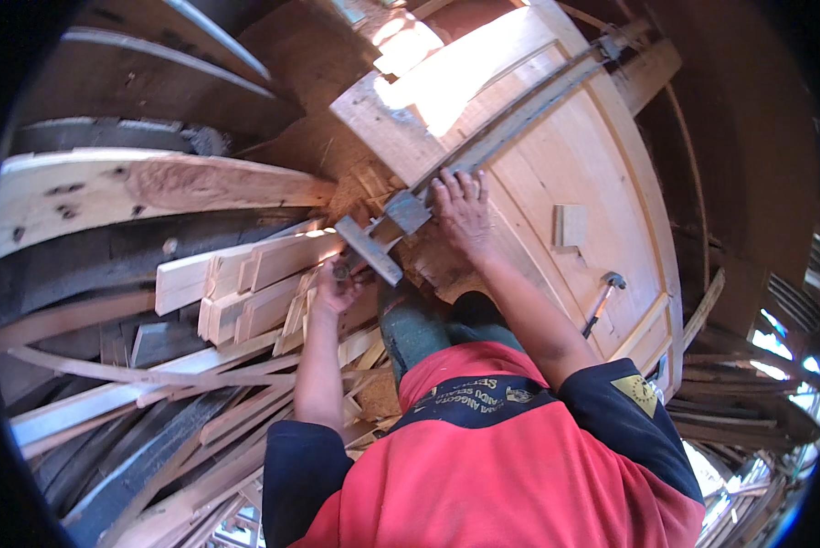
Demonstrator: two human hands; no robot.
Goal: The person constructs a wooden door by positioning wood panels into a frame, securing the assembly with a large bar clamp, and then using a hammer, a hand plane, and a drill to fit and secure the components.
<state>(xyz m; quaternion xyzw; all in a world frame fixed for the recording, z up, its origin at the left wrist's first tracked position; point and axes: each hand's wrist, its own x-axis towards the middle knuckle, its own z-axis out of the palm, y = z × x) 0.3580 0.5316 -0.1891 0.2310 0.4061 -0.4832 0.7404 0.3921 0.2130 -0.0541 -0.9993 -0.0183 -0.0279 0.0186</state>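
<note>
The left hand [339, 290] curls round one end of the bar clamp [407, 213]. The right hand [463, 212] rests loosely open beside the wooden panel [556, 155].

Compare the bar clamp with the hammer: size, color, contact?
Size: the bar clamp is long, reaching across the wooden panel; the hammer is far shorter.
Color: the bar clamp looks dull gray-brown; the hammer has a dark head and a partly orange handle.
Contact: the right hand is at the bar clamp's near end; neither hand touches the hammer.
Shared: both are at the panel's upper face.
</note>
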